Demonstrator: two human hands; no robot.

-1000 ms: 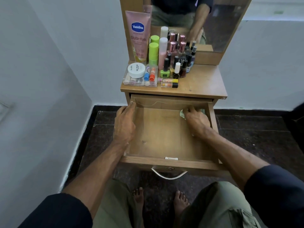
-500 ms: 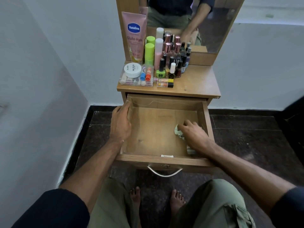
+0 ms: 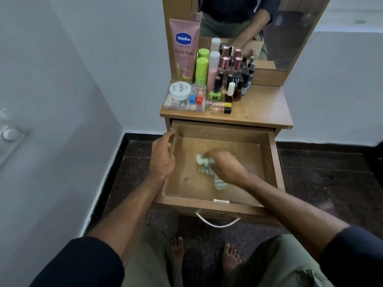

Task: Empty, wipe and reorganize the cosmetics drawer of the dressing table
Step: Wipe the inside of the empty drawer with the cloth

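The wooden drawer (image 3: pixel 275 162) of the dressing table stands pulled out, and inside it lies only a cloth. My right hand (image 3: pixel 224 166) presses and grips that pale green-and-white cloth (image 3: pixel 204 163) on the middle of the drawer floor; the hand is motion-blurred. On the drawer's left wall rests my left hand (image 3: pixel 162 157), fingers curled over the rim. The cosmetics stand on the tabletop (image 3: pixel 263 109): a pink Vaseline tube (image 3: pixel 184 48), green bottles (image 3: pixel 202 67), nail polish bottles (image 3: pixel 230 88), and a clear organiser box (image 3: pixel 184 100) with a white jar on it.
A mirror (image 3: pixel 290 27) rises behind the tabletop. White walls close in on the left and behind. The dark stone floor (image 3: pixel 323 187) surrounds the table. My bare feet (image 3: pixel 207 251) and knees are under the drawer's metal handle (image 3: pixel 217 222).
My right hand has dragged the cloth from the drawer's back right corner forward and then left to the middle of the floor. The left hand stays on the left wall.
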